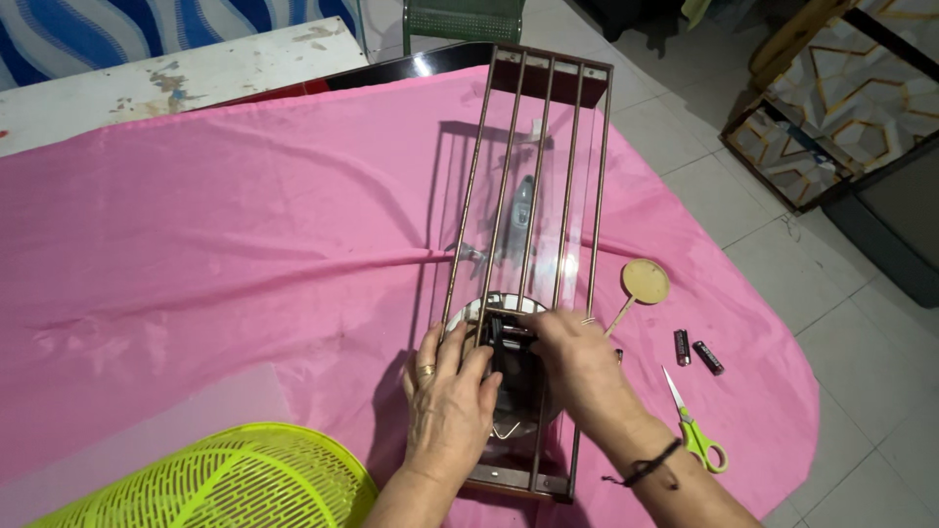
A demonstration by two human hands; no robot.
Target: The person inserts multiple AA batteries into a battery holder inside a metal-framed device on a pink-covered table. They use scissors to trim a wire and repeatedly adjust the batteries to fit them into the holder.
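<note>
A yellow-green plastic basket (pixel 210 484) is lying nearest the camera, at the lower left on the pink cloth (pixel 196 264). Just beyond it, both hands are working at the near end of a long brown clock case (pixel 533 196) with thin vertical bars and a glass front. The case is lying flat, and its long axis is running away from the person, leaning a little to the right; its far end is pointing toward the tiled floor (pixel 704 176).

The left hand (pixel 448 406) is resting half curled on the case, its fingers touching the small black clock movement (pixel 504 347) behind the round dial. The right hand (pixel 577 357) is coming in from the right, its fingers closing on the same black part; how firm the pinch is, I cannot tell. Both hands are about equally near it, one on each side.

To the right of the case, a round pendulum disc on a stick (pixel 641 286), two black batteries (pixel 694 352) and green-handled scissors (pixel 696 430) are lying apart.
</note>
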